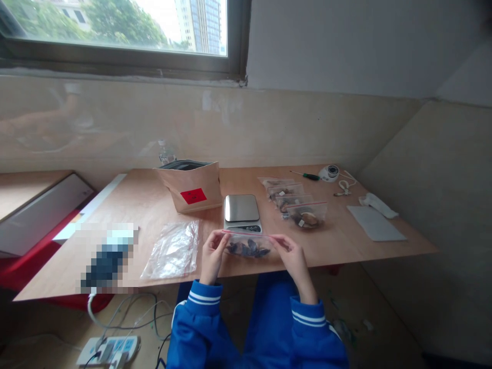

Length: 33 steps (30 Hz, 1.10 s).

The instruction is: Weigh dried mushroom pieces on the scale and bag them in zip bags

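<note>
Bag [248,247] crosswise between hands, zip upward

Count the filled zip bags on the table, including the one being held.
5. One filled zip bag is held between the left hand and right hand; four overlap in a row right of the scale. Overlap may hide more.

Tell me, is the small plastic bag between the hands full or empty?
Partly filled: dark pieces lie along the bottom of the clear zip bag, held at its top edge by the left hand and right hand.
</note>
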Available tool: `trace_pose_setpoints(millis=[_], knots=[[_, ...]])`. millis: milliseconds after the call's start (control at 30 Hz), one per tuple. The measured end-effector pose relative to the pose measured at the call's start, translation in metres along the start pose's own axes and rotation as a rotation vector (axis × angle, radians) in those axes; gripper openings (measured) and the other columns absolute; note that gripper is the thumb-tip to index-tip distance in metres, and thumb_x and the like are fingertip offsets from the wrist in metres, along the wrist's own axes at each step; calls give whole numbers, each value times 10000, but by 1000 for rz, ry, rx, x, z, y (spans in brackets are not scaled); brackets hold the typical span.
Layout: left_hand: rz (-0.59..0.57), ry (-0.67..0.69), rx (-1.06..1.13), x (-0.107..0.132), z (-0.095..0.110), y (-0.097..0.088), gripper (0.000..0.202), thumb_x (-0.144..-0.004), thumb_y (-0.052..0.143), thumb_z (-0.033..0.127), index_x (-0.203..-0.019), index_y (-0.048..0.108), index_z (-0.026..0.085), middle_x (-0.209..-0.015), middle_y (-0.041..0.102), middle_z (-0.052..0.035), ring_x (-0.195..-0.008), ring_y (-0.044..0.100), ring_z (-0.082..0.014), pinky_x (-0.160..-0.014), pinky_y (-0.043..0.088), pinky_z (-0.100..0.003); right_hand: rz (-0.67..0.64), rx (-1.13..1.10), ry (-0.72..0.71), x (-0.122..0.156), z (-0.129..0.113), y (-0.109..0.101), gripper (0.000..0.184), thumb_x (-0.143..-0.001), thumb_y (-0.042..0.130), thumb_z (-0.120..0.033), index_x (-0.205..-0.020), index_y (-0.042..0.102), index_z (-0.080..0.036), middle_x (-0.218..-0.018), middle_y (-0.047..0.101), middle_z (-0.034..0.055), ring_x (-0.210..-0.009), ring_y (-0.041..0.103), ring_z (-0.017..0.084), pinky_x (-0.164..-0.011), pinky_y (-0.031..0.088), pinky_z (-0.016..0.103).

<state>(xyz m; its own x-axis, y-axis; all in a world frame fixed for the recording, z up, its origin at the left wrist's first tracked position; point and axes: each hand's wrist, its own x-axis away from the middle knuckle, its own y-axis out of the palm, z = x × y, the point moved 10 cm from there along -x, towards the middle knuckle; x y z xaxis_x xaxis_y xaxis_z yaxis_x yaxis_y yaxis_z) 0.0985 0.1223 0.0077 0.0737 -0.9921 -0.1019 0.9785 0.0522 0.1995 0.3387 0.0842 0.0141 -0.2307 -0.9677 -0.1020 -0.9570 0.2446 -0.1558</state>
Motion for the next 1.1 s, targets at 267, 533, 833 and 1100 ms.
trace_pose_setpoints(millis=[267,533,833,1100], knots=[[130,-27,160,3,-8,-2,277,-749,681,392,-880,621,156,-798,670,-20,-786,647,-159,-793,509,-310,369,-281,71,6,25,-11,376,-697,720,-472,-860,659,-139,-829,734,92,-811,689,225,-769,537,352],[184,-55,178,1,-18,-15,288,-751,682,374,-930,657,149,-837,683,-32,-805,641,-154,-800,506,-297,334,-238,15,5,15,4,409,-802,581,-534,-873,656,-139,-835,736,105,-804,690,228,-765,542,351],[191,7,-28,2,0,-33,288,-739,683,409,-862,664,149,-814,682,-37,-806,641,-174,-795,500,-308,232,-101,-102,5,0,11,286,-857,550,-443,-897,613,-168,-861,725,79,-836,679,201,-806,526,336],[223,112,-174,10,18,-30,218,-807,619,376,-853,635,163,-809,662,-25,-784,629,-161,-740,493,-276,291,319,-314,6,-35,7,274,-896,487,-398,-958,628,-172,-989,692,112,-968,627,249,-888,469,419]])
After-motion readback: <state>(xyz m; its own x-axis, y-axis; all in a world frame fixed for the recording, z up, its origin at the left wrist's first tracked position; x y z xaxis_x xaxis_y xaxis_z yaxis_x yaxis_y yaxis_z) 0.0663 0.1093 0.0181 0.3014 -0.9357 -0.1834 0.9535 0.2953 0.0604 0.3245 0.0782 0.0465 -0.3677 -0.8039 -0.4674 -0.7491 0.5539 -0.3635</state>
